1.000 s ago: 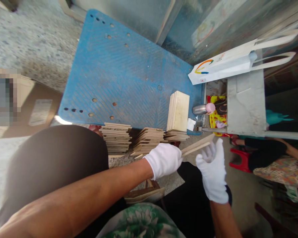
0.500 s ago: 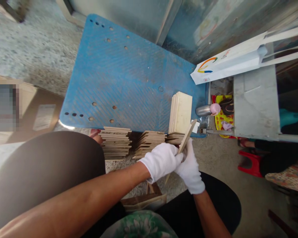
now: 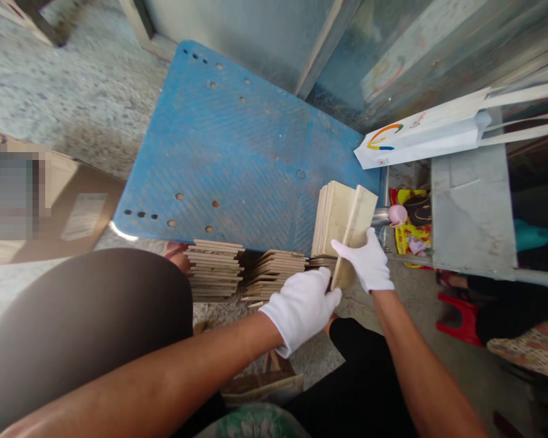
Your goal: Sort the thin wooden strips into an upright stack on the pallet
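Head view: left hand (image 3: 301, 311) pinches the held wood (image 3: 360, 219) (1 board or 2, can't tell) at its 7 o'clock end; right hand (image 3: 369, 264) grasps its 4 o'clock edge, thumb across, likely to stop twisting. Board stack (image 3: 338, 210) sits at its 10 o'clock, on the 4 o'clock corner of the blue table (image 3: 237, 152), presumably for easy reach.

The single view looks from the person's head, above the near side of the blue counter (image 3: 228, 152), facing forward and steeply down. It is near enough to show the counter large, yet wide enough to catch a cardboard box (image 3: 86, 176) left of the counter, a white bag (image 3: 429, 135) at its right end, and the wearer's legs (image 3: 95, 340) before it.
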Available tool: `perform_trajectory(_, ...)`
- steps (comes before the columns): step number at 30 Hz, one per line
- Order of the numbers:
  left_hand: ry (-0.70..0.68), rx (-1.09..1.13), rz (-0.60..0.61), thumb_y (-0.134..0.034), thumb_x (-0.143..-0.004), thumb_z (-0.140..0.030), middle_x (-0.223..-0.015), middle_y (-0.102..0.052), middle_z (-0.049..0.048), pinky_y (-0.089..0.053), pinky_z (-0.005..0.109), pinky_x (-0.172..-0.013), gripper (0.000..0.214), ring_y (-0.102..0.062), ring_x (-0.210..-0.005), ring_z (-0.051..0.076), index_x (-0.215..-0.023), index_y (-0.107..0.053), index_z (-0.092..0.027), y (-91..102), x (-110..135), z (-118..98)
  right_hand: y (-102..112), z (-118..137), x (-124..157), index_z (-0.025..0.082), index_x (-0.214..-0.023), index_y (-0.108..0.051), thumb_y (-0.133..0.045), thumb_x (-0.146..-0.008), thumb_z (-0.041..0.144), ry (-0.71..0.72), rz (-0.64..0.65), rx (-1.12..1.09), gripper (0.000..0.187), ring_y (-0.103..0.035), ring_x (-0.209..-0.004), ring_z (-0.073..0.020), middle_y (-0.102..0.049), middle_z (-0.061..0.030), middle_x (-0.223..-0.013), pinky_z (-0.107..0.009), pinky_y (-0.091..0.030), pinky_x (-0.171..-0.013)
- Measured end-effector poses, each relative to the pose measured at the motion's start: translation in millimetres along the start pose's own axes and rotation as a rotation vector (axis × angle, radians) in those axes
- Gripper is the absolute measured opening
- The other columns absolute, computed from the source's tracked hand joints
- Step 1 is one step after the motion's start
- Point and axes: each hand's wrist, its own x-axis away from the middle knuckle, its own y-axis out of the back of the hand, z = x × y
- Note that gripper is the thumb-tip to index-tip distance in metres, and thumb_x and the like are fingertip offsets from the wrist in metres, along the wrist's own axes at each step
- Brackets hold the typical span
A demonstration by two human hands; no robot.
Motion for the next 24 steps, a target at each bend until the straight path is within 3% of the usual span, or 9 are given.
perform_trajectory(7, -0.076, -0.167, 0.196, -0.043, -0.09, -0.032, -0.1, -0.069, 0.0162, -0.054, 0.045, -0.082, 0.028, -0.068, -0.094, 0.032, -0.106, -0.058, -0.013, -6.3, 11, 4, -17, 20, -60, 0.008, -0.14, -0.039, -0.081, -0.047, 0.066, -0.064, 0.089, 0.139, 0.118, -0.056, -0.118, -0.0368, -0.058, -0.0218, -0.127, -0.047, -0.045, -0.099)
perform_trajectory(12, -0.124, -0.184, 0.144, -0.042, -0.091, -0.028, -0.095, -0.069, 0.0179, -0.053, 0.041, -0.085, 0.031, -0.069, -0.094, 0.028, -0.112, -0.057, -0.01, -9.9, 8, 9, -37, 18, -76, 0.005, -0.144, -0.033, -0.079, -0.046, 0.069, -0.121, 0.104, 0.192, 0.126, -0.053, -0.123, -0.0354, -0.053, -0.0255, -0.133, -0.044, -0.044, -0.102)
perform_trajectory(16, -0.149, -0.223, 0.083, -0.043, -0.091, -0.025, -0.092, -0.069, 0.0178, -0.053, 0.041, -0.084, 0.035, -0.069, -0.09, 0.027, -0.121, -0.054, -0.008, -24.2, 6, 16, -48, 10, -82, 0.005, -0.145, -0.031, -0.079, -0.046, 0.07, -0.154, 0.1, 0.195, 0.127, -0.054, -0.123, -0.035, -0.054, -0.0257, -0.133, -0.044, -0.044, -0.102)
perform_trajectory(20, -0.1, -0.306, 0.096, -0.043, -0.09, -0.022, -0.091, -0.07, 0.0182, -0.054, 0.04, -0.079, 0.04, -0.07, -0.084, 0.027, -0.127, -0.051, -0.007, -38.9, 2, 21, -52, 8, -86, 0.001, -0.147, -0.027, -0.078, -0.046, 0.07, -0.186, 0.121, 0.228, 0.133, -0.053, -0.124, -0.0361, -0.053, -0.0274, -0.134, -0.045, -0.043, -0.103)
perform_trajectory(24, -0.075, -0.34, 0.126, -0.043, -0.089, -0.022, -0.089, -0.07, 0.0172, -0.056, 0.037, -0.071, 0.039, -0.07, -0.077, 0.026, -0.125, -0.051, -0.007, -39.0, 0, 21, -55, 11, -89, 0.003, -0.145, -0.031, -0.079, -0.045, 0.07, -0.206, 0.138, 0.242, 0.13, -0.053, -0.124, -0.0371, -0.053, -0.0273, -0.134, -0.046, -0.044, -0.102)
